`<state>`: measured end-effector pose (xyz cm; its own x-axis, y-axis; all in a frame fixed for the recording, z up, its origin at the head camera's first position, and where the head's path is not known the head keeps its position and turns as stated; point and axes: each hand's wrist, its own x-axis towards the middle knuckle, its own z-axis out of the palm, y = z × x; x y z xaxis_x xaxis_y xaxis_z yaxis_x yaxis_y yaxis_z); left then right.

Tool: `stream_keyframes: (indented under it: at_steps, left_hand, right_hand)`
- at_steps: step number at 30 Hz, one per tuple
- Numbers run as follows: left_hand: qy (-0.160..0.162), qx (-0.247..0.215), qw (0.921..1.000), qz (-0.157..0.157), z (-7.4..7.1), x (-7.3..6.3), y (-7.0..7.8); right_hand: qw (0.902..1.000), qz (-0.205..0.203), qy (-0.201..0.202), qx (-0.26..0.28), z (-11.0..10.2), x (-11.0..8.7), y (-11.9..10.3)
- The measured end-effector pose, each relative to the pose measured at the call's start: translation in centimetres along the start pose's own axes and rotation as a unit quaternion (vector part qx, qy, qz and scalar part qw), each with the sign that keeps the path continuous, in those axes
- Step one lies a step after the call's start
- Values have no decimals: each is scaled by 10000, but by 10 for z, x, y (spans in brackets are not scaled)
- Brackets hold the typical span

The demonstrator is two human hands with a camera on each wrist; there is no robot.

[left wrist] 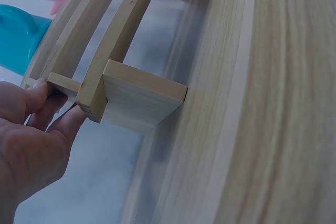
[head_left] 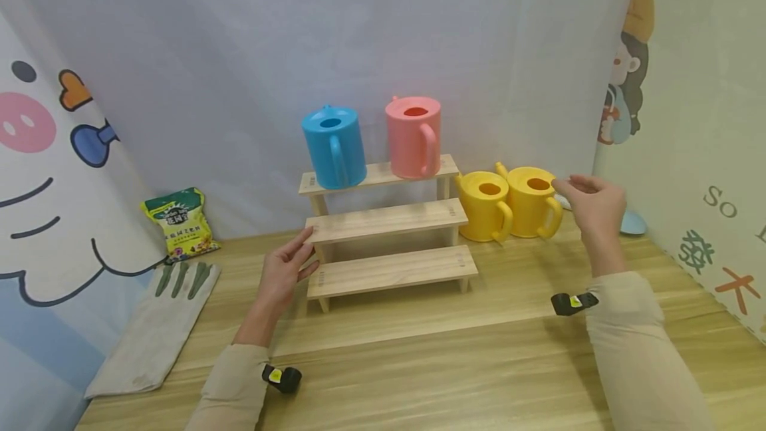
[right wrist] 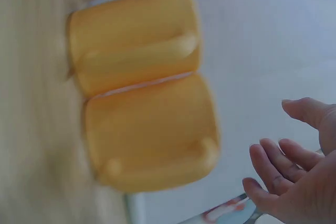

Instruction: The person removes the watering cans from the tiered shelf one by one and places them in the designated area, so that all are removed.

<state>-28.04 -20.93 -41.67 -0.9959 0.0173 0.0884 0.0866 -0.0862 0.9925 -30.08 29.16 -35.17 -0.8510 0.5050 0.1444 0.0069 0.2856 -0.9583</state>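
A three-tier wooden stand [head_left: 389, 219] sits on the table. My left hand [head_left: 286, 270] grips its left end at the middle step, thumb above and fingers beneath in the left wrist view. On the top step stand a blue watering can [head_left: 335, 148] and a pink watering can [head_left: 413, 138]. Two yellow watering cans, one close to the stand [head_left: 481, 208] and one farther right [head_left: 529, 205], stand side by side on the table. Beside the right one is my right hand [head_left: 595, 208], raised and holding nothing. In the right wrist view its relaxed fingers [right wrist: 270, 166] are apart from the yellow cans.
At the left, a green and yellow packet [head_left: 181, 223] leans against the backdrop, with a pale glove [head_left: 158, 338] lying in front of it. A light blue rounded object [head_left: 633, 223] lies behind my right hand. Printed cloth hangs on both sides.
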Motion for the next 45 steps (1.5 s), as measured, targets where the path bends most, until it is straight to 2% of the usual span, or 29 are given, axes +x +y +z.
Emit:
stream_keyframes:
  at_steps: [4, 10, 15, 19, 26, 31, 37, 45]
  left_hand:
    - [13, 1, 10000, 12, -1, 1, 0]
    - [108, 3, 9999, 41, -3, 0, 1]
    - [72, 0, 10000, 11, -3, 0, -2]
    - [-8, 45, 10000, 31, -1, 0, -2]
    - [27, 85, 10000, 8, -1, 1, -3]
    - [9, 123, 9999, 20, -1, 1, -3]
    - [-9, 146, 9999, 63, -2, 0, -4]
    - [-14, 79, 9999, 68, -2, 1, -3]
  right_hand:
    - [9963, -659, -111, 531, 9, -20, -30]
    - [9770, -1856, -589, 874, 50, -47, -67]
    - [9605, -2348, -1165, 938, 86, -58, -88]
    - [9528, -2609, -1358, 756, 109, -59, -97]
    - [9526, -2466, -1435, 1059, 139, -58, -108]
    - [9552, -2287, -1314, 1341, 152, -57, -110]
    - [9597, -1933, -1171, 1670, 161, -58, -113]
    - [9604, -1297, -1146, 2182, 163, -60, -115]
